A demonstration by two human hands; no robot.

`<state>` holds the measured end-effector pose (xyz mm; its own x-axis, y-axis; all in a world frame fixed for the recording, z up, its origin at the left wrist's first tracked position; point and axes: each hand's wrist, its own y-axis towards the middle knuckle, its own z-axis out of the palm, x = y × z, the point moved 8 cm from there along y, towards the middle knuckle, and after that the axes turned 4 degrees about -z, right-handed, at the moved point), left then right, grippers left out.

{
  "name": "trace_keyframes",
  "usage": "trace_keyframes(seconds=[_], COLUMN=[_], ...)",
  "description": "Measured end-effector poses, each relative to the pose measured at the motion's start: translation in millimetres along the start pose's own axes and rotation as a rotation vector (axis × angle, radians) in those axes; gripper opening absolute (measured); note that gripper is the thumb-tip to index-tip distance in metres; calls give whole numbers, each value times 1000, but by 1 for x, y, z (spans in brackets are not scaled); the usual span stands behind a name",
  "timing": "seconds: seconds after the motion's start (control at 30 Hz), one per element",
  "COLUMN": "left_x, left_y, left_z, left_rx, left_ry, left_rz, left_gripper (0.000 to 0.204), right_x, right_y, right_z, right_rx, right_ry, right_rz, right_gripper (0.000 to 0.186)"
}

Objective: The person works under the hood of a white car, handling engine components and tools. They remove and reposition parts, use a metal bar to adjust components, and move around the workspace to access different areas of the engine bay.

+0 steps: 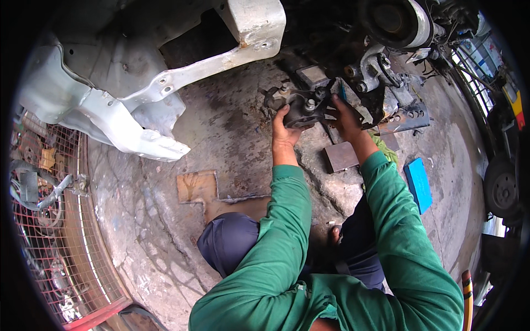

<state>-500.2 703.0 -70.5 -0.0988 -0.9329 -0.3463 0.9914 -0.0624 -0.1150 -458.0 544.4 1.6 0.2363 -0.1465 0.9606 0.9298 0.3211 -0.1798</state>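
Observation:
With both hands I grip a dark, greasy metal mount [303, 110] with upright bolts, held at arm's length over the concrete floor. My left hand [285, 126] is closed round its left side, thumb up along the front. My right hand [343, 117] is at its right side, with fingers curled against it and partly hidden. Just behind the part lie a grey metal block [312, 76] and other dark, dirty pieces. A brown steel block [339, 157] sits below my right hand, and green cloth [386, 148] shows beside my right wrist.
A large silver-grey body panel [116, 105] fills the upper left. A red wire cage [63, 251] stands at left. Greasy machinery with a black cylinder [392, 19] occupies the upper right. A blue case [418, 186], cardboard [190, 187] and a wheel [501, 187] lie around me.

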Motion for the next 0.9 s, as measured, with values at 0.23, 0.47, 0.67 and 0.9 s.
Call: trace_keyframes(seconds=[0.23, 0.47, 0.67, 0.9], left_x=[-25, -21, -23, -30], left_y=[11, 5, -11, -8], left_z=[23, 47, 24, 16], left_rx=[67, -63, 206, 130], left_ry=[18, -135, -201, -137], left_rz=[-164, -62, 231, 361], left_gripper=[59, 80, 97, 94], right_x=[-8, -7, -7, -14], right_y=[15, 18, 9, 8], right_z=[-9, -26, 4, 15], right_rx=[-4, -135, -125, 9], right_ry=[364, 363, 383, 350], right_rz=[-80, -85, -65, 50], right_gripper=[32, 28, 27, 27])
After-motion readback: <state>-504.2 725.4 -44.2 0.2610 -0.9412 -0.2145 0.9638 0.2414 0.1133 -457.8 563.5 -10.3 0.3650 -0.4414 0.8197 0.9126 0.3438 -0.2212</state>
